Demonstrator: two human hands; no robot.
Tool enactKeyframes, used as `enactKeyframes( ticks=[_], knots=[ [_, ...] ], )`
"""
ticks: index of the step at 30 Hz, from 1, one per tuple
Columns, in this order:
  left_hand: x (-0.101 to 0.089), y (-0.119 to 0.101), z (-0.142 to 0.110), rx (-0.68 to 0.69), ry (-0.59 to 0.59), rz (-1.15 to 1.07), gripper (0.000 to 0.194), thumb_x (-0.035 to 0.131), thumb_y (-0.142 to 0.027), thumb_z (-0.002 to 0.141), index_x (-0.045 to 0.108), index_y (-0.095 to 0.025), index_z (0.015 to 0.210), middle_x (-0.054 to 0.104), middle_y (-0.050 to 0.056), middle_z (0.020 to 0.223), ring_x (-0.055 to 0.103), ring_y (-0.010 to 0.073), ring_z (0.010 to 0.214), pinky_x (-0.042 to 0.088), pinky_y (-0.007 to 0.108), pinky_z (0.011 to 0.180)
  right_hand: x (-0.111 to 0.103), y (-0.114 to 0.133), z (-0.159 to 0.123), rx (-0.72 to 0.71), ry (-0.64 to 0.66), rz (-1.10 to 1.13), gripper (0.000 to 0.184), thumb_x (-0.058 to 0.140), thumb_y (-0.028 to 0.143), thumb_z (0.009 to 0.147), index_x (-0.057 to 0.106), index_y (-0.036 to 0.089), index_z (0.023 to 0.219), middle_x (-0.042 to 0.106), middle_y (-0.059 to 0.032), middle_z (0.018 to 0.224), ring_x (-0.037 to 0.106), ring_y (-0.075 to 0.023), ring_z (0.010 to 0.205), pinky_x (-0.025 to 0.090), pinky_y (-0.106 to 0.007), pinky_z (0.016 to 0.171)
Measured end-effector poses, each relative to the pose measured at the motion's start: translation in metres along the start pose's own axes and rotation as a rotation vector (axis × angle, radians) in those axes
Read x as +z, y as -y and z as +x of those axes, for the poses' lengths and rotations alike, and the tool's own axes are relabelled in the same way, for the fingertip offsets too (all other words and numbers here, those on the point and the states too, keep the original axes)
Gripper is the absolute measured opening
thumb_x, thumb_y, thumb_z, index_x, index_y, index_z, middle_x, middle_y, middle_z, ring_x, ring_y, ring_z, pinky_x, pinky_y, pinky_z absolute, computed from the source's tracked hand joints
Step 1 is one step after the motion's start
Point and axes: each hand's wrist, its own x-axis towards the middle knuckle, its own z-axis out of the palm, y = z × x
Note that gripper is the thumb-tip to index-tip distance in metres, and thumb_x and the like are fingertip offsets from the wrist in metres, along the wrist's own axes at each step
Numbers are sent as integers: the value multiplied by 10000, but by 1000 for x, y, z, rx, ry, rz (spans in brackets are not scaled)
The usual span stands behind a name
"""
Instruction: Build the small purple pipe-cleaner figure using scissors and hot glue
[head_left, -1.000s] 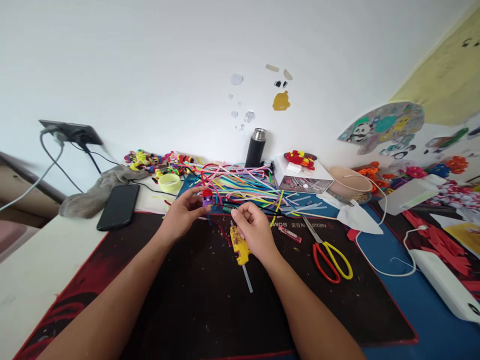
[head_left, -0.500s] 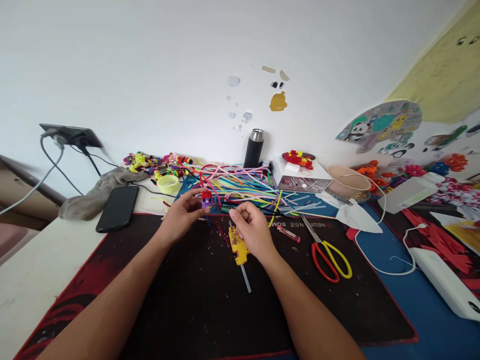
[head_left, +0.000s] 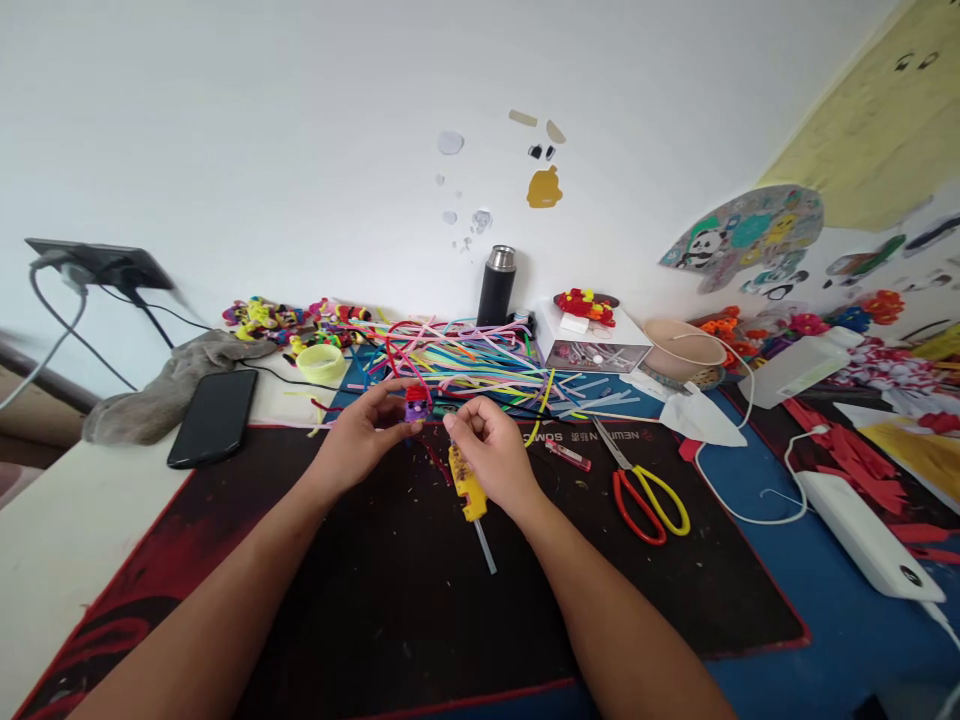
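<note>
My left hand (head_left: 367, 430) is closed round a small purple figure with a red top (head_left: 417, 403), which looks made of pipe cleaners. My right hand (head_left: 491, 445) is at its right, thumb and fingertips pinched together; anything between them is too small to make out. Below the right hand a yellow glue gun (head_left: 468, 488) lies on the dark mat (head_left: 420, 600), with a clear glue stick (head_left: 486, 548) poking out of its rear end. The right hand covers part of the gun. Behind both hands spreads a pile of coloured pipe cleaners (head_left: 465, 350).
Scissors (head_left: 637, 490) with red and yellow handles lie on the mat's right side. A black phone (head_left: 214, 418) and a roll of tape (head_left: 321, 365) are at the left. Behind stand a black flask (head_left: 496, 285) and a white box (head_left: 596, 345); a white power bank (head_left: 862, 535) is far right.
The view has shifted slightly, so the surroundings sit a little further left. My left hand still holds the purple figure, now slightly closer to my right hand. The glue gun stays on the mat.
</note>
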Motion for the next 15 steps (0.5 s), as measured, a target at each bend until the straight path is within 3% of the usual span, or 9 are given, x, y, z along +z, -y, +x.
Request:
enactKeyframes(
  ticks=[8,15],
  knots=[
    [9,-19,-10,22,62,142,611,863,-493,835,749,-262,1389,800,22,949,754,278,944,591,411,892,3,3,-1,-21,-2,-69,303,722,505,954,583,262,839,520,62,653,486,-159,601,362,-304,602],
    [12,-18,-15,77,78,233,557,810,-458,887,761,-278,1412,830,50,1066,760,284,998,603,432,922,4,2,-1,-13,6,-79,298,705,511,959,589,262,842,544,61,650,496,-154,589,356,-299,587]
  ],
)
